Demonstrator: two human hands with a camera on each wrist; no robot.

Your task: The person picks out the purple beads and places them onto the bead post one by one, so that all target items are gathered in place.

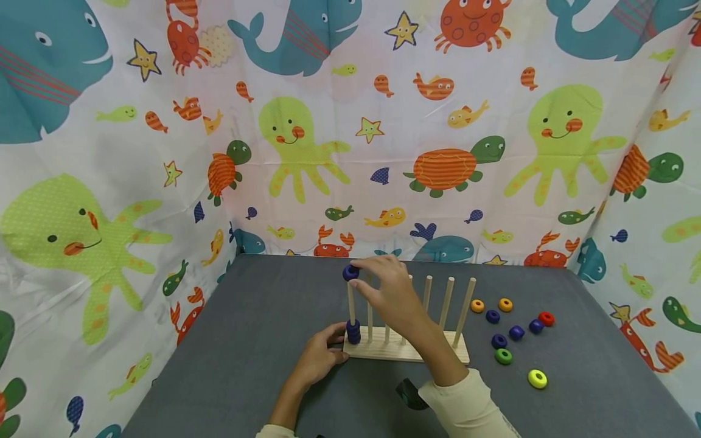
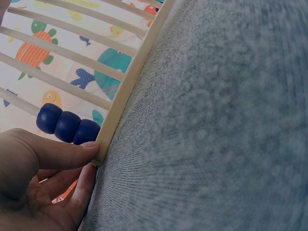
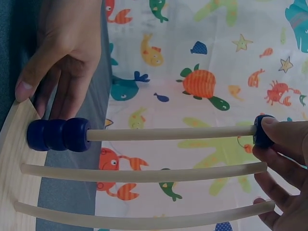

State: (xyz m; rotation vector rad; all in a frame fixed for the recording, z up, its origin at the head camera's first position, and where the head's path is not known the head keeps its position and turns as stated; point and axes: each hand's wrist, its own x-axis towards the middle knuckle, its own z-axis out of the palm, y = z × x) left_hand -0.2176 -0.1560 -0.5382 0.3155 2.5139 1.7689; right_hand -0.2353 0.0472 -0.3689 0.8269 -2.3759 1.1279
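1. The right hand (image 1: 390, 292) pinches a blue bead (image 1: 350, 272) between thumb and fingers, reaching in from the right at the top of the rack. Its other fingers lie close to the tips of the neighbouring posts (image 3: 144, 174); whether they touch is hard to tell.
2. The bead sits at the tip of the leftmost post (image 3: 173, 134), in line with it. How far the tip enters the hole is hidden by the bead itself.
3. That post stands upright, its long axis running straight down from the pinched bead. This line is the key relation: a bare length of wood separates the bead above from a stack (image 3: 57, 134) of three blue beads below, at the foot of the post.
4. The left hand (image 1: 320, 353) grips the left end of the pale wooden base (image 1: 383, 351), thumb on the corner. It is the nearer hand to the stack; the right is nearer to the tip.
5. The base lies lengthwise from left to right across the grey table (image 1: 257, 310), the other posts bare.
6. Right of the base, well apart from the pinched bead, loose beads lie scattered: blue, orange, red, green (image 1: 503, 356) and yellow (image 1: 537, 379).
7. Behind hangs a cloth (image 1: 361, 91) printed with sea animals.
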